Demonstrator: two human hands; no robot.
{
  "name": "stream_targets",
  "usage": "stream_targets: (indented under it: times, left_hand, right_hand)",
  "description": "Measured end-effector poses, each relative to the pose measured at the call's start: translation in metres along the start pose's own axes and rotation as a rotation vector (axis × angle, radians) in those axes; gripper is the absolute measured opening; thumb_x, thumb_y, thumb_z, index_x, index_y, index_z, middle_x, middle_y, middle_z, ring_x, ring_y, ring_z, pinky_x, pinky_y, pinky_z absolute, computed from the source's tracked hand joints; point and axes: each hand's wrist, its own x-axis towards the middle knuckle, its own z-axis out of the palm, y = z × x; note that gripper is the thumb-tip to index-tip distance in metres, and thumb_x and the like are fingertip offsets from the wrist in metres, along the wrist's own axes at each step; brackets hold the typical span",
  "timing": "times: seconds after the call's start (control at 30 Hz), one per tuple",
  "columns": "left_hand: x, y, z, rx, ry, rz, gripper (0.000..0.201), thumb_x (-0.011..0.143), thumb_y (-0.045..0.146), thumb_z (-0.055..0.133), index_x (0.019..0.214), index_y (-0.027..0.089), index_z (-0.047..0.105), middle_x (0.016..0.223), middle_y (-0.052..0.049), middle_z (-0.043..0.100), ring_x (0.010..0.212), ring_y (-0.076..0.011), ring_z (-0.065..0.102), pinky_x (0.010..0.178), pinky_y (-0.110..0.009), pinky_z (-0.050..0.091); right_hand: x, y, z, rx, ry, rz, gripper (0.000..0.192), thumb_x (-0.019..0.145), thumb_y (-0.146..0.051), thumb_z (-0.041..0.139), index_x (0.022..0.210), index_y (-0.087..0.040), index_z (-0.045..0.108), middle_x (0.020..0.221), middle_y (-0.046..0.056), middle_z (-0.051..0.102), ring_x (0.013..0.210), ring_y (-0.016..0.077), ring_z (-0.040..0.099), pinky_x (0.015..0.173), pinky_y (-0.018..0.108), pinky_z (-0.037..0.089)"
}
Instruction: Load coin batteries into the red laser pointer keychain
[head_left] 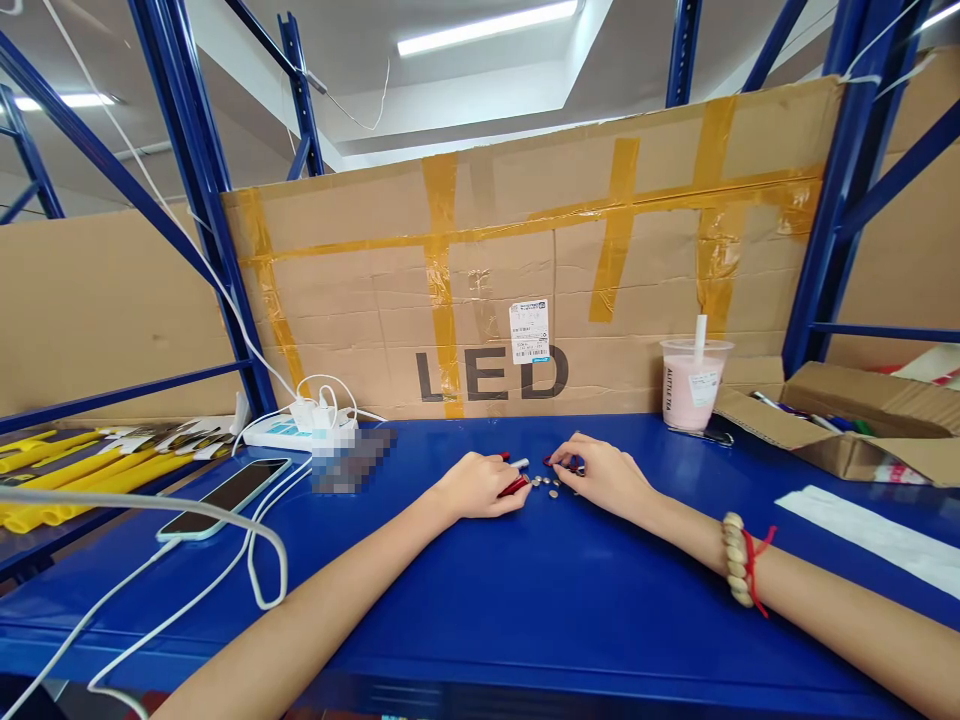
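My left hand rests on the blue table with its fingers curled around a small red pen-like tube. My right hand lies close beside it, fingers closed on a small dark red and blue part. Between the two hands several small silver button cells lie on the table. Another small red and silver piece sits just behind my left hand. A beaded bracelet with a red cord circles my right wrist.
A taped cardboard sheet marked LED stands behind the table. A pink drink cup with a straw and an open cardboard box of pens are at right. A phone, white cables, a power strip and yellow tubes are at left.
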Motion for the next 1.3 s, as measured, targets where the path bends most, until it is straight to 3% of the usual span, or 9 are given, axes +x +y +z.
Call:
stream_targets:
  times: [0.4, 0.63, 0.9, 1.3]
  left_hand:
    - [0.0004, 0.0002, 0.0003, 0.002, -0.035, -0.011, 0.041, 0.092, 0.031, 0.036, 0.060, 0.016, 0.057, 0.052, -0.003, 0.061, 0.051, -0.0145, 0.060, 0.054, -0.023, 0.049]
    - [0.0009, 0.0015, -0.0018, 0.019, -0.053, -0.022, 0.039, 0.091, 0.032, 0.038, 0.062, 0.015, 0.059, 0.053, -0.003, 0.061, 0.050, -0.0155, 0.060, 0.046, -0.022, 0.044]
    - [0.0003, 0.0011, -0.0009, 0.026, -0.060, -0.024, 0.041, 0.091, 0.033, 0.038, 0.061, 0.015, 0.059, 0.052, -0.003, 0.060, 0.050, -0.0148, 0.059, 0.045, -0.021, 0.042]
    - [0.0000, 0.0008, -0.0003, 0.015, -0.045, -0.025, 0.042, 0.093, 0.034, 0.036, 0.061, 0.015, 0.057, 0.052, -0.003, 0.059, 0.049, -0.0152, 0.059, 0.043, -0.021, 0.040]
  right_hand:
    - [0.0004, 0.0026, 0.0025, -0.022, -0.012, -0.010, 0.018, 0.081, -0.024, 0.054, 0.087, -0.027, 0.070, 0.088, -0.001, 0.066, 0.077, 0.0148, 0.064, 0.058, 0.024, 0.042]
    - [0.0020, 0.0073, 0.0051, -0.016, -0.014, -0.024, 0.018, 0.082, -0.031, 0.054, 0.088, -0.027, 0.071, 0.088, 0.000, 0.070, 0.082, 0.0179, 0.065, 0.060, 0.025, 0.045]
    - [0.0031, 0.0094, 0.0031, -0.001, -0.038, -0.033, 0.019, 0.083, -0.039, 0.055, 0.087, -0.029, 0.071, 0.085, -0.003, 0.073, 0.074, 0.0172, 0.066, 0.054, 0.024, 0.042]
    - [0.0020, 0.0074, 0.0024, -0.019, -0.025, -0.044, 0.019, 0.084, -0.033, 0.052, 0.087, -0.029, 0.070, 0.088, -0.003, 0.073, 0.076, 0.0173, 0.066, 0.056, 0.025, 0.044]
